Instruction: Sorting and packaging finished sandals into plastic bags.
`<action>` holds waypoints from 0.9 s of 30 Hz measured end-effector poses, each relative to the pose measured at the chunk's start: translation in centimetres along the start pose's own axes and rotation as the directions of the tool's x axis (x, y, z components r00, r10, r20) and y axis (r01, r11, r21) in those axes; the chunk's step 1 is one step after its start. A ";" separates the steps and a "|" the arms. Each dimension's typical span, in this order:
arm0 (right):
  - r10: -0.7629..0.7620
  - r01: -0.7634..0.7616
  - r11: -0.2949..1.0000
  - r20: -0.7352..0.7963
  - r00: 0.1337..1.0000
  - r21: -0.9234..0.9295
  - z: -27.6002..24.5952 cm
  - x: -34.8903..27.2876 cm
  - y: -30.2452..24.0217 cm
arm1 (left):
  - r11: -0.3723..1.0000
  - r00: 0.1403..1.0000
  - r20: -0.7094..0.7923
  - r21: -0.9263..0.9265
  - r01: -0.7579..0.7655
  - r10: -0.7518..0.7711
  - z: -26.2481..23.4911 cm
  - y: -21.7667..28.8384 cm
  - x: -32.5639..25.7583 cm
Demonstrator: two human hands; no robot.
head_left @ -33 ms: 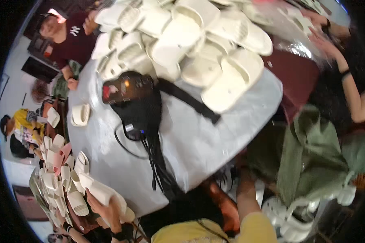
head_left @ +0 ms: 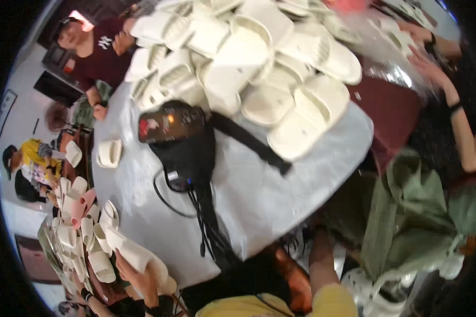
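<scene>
So on the far left there's a jumble of cream slippers (head_left: 101,267): chunky, thick soles, one broad strap each, textured footbeds on the ones facing up. Too overlapped to count properly, but well over five, plus at least one pink slipper (head_left: 82,208) in the mix. Just right of those, a hand (head_left: 145,280) is clamped on at least one more cream one; looks like a co-worker's, given the dark clothing beside it. Above that hand, well apart from it, one lone slipper (head_left: 110,154) sits on the grey-covered table (head_left: 280,211).

Further right, between that hand and the big heap, lies one black device (head_left: 182,153) with a screen and a bunch of cables. Heap (head_left: 243,58) is a dozen or so slippers, same cream-white, some sole-up and smooth.

The wearer's right forearm (head_left: 322,251), yellow sleeve, runs into shade below the table edge; can't tell if that hand's gripping anything. Can't tell for the left either, I can't make it out. Just right of the forearm: one green cloth (head_left: 407,211). Well above that, two co-worker's hands (head_left: 431,68) at clear plastic (head_left: 378,58).
</scene>
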State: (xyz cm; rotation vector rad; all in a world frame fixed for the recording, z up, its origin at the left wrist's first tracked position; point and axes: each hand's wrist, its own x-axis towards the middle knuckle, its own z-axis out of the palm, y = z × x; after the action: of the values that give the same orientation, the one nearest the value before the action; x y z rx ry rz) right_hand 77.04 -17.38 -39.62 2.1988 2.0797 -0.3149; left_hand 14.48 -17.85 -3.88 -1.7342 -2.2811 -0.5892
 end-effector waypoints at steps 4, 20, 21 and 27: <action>-0.084 0.083 0.996 -0.096 0.992 -0.015 -10.9 8.3 6.5 | 0.990 0.993 0.028 0.073 -0.120 0.118 0.8 -2.2 0.1; 0.041 -0.042 0.999 -0.139 0.989 -0.002 -40.2 3.6 19.3 | 0.994 0.998 0.052 0.094 -0.047 0.043 -0.6 0.5 -0.4; 0.049 -0.051 0.999 -0.149 0.988 -0.004 -40.5 3.4 19.3 | 0.995 0.998 0.045 0.084 -0.053 0.049 -0.3 0.4 0.0; -0.223 0.223 0.975 -0.191 0.956 -0.024 -36.4 9.7 24.6 | 0.991 0.990 0.041 0.009 0.136 -0.136 0.0 0.2 0.0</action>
State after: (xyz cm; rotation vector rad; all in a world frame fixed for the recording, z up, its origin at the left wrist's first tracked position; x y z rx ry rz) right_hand 104.94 -1.79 -8.02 2.0693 2.4354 -0.1189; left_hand 14.64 -17.82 -3.89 -1.6122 -2.4419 -0.5754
